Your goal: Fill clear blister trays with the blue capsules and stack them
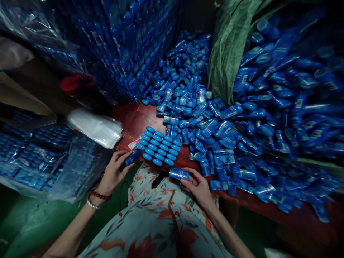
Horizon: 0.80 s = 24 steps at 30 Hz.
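Observation:
My left hand [118, 170] grips a small blue bottle [132, 157] between thumb and fingers, just left of the standing group. In my right hand [195, 181] is another blue bottle [178, 173], lying sideways with its printed label up, above my lap. Between and beyond my hands, several blue bottles [159, 147] stand packed in rows with their oval light-blue tops upward. A pink-and-white printed piece [132, 144] shows at their left side. Loose blue bottles [209, 127] lie heaped right of the group.
The red tabletop [129, 120] carries the heap. A green sack [228, 50] spills more bottles at the right. Tall stacks of packed bottles [129, 46] rise behind. Clear plastic bags [95, 127] lie at the left, near a wrapped pack [34, 161] and a red object [76, 84].

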Each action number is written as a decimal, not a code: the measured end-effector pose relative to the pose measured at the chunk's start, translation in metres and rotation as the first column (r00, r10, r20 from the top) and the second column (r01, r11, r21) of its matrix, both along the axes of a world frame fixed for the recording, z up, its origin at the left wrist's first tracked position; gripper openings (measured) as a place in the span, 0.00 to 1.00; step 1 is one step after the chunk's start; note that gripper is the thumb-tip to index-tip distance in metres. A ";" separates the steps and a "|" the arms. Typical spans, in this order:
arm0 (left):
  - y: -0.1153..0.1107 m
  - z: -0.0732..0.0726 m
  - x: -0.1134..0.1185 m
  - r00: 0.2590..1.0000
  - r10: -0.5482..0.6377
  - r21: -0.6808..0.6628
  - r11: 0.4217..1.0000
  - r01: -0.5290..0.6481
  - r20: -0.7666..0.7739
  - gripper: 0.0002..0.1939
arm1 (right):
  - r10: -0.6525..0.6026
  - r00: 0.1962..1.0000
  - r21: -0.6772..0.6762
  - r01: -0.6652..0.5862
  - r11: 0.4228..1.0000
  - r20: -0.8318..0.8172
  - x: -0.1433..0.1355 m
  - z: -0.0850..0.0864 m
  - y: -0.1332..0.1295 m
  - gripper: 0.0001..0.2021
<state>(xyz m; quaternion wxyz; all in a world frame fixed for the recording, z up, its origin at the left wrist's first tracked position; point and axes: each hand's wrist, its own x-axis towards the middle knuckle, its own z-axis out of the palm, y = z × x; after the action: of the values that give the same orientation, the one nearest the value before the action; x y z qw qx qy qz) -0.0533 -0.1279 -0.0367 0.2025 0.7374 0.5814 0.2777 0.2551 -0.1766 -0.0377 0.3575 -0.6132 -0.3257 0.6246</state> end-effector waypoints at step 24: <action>0.034 0.012 0.002 0.750 -0.423 0.013 0.867 0.498 -0.509 0.21 | -0.005 0.186 0.152 -0.784 0.601 0.982 -0.017 0.001 0.021 0.16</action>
<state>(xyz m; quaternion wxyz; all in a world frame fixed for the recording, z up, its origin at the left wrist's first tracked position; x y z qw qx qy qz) -0.0511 -0.0941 -0.0243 0.0557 0.9164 0.3910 0.0654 0.2382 -0.1555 -0.0372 0.0948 -0.5635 -0.8178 0.0683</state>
